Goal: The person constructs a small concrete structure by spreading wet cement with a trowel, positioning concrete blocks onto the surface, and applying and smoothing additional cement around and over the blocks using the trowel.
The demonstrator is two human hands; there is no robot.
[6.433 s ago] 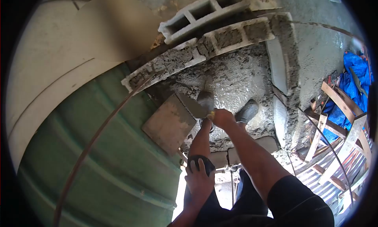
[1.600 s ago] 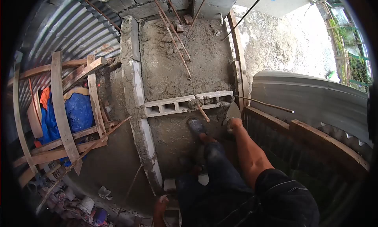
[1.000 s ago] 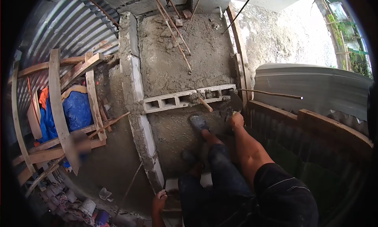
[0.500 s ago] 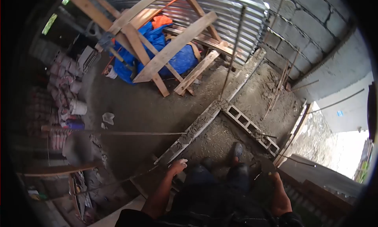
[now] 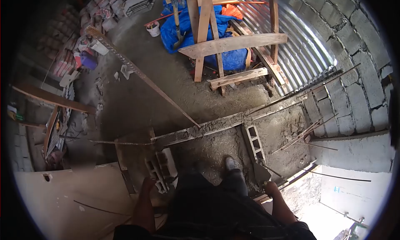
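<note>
My right hand [image 5: 271, 188], at the lower right, is wrapped round the handle of a trowel. The grey trowel blade [image 5: 261, 173] lies close to the near end of a hollow concrete block [image 5: 255, 143]. On the other side, my left hand [image 5: 148, 184] is beside other hollow blocks [image 5: 166, 162]; its fingers are dark and small, so their pose cannot be made out. A mortar-topped block wall [image 5: 216, 125] runs across in front of my legs. One shoe [image 5: 230, 163] stands on the wet, rough cement floor.
Wooden planks [image 5: 233, 45] stand over a blue tarp [image 5: 231, 60], with corrugated metal [image 5: 298, 44] at right. Stacked sacks [image 5: 64, 57] and a purple container [image 5: 88, 59] are at upper left. Thin rods [image 5: 300, 136] stick out at right. A long bar [image 5: 141, 75] slants down to the wall.
The view has swung round toward the left side and the tarp. My right hand has kept the trowel and drawn away from the block row. My left hand has moved beside other blocks.
</note>
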